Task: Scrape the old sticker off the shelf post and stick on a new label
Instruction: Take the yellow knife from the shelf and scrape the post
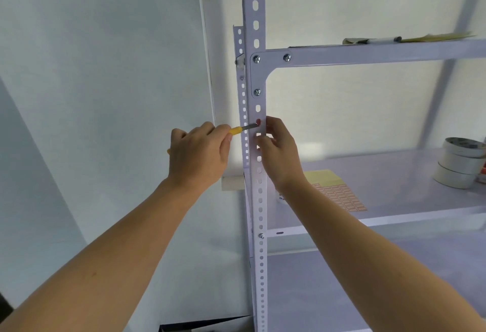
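The old sticker (258, 122), a single small red patch, sits on the front face of the shelf post (259, 200), below the corner bracket and level with both hands. The post's long axis runs straight up and down, and the blade crosses it nearly at right angles. The craft knife (240, 129) lies almost level, its yellow handle to the left and its metal tip touching or just beside the sticker's left edge.

The left hand (198, 152) is clenched round the knife handle and stands left of the post. The right hand (278, 147) is closer to the sticker. It grasps the post from the right, with the thumb on the front face just below the sticker and the fingertips at the edge beside it. The coming stroke would probably run left to right across the post face, towards those fingers, so the blade could slip into them.

There is one sticker, one knife and one label sheet (339, 196), printed in red. The sheet lies on the middle shelf (394, 181) behind the right wrist and partly covers a yellow pad (322, 175). Three tape rolls (459, 163) are stacked at the far right of that shelf. One marker pen (381, 40) lies on the upper shelf (368, 51). A second perforated post (242, 105) stands just behind the first.
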